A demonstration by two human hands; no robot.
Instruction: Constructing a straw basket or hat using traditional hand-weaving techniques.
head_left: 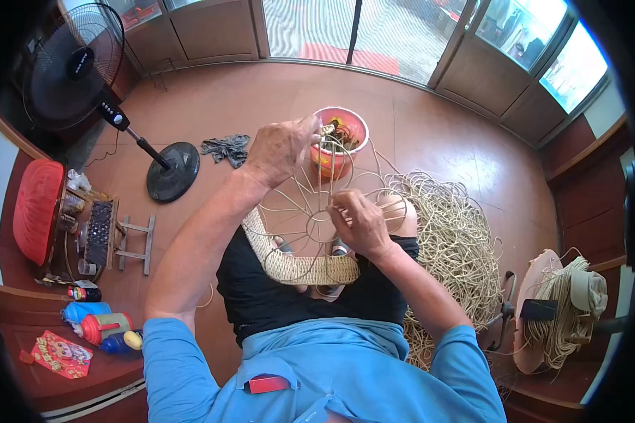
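A round wire frame with spokes and a small central ring rests on my lap, its near and left rim wrapped in tan woven cord. My left hand is raised over the far side of the frame, its fingers closed on a small bundle of tan cord. Closer in, my right hand pinches around the frame's right side, near the spokes. Whether its fingertips hold cord or a spoke cannot be made out. Below the frame, my feet show partly through the gaps.
Right of my legs lies a big heap of loose tan cord. Ahead stands a red bucket with things inside. A floor fan and grey cloth are at left. A round board with coiled cord stands at right.
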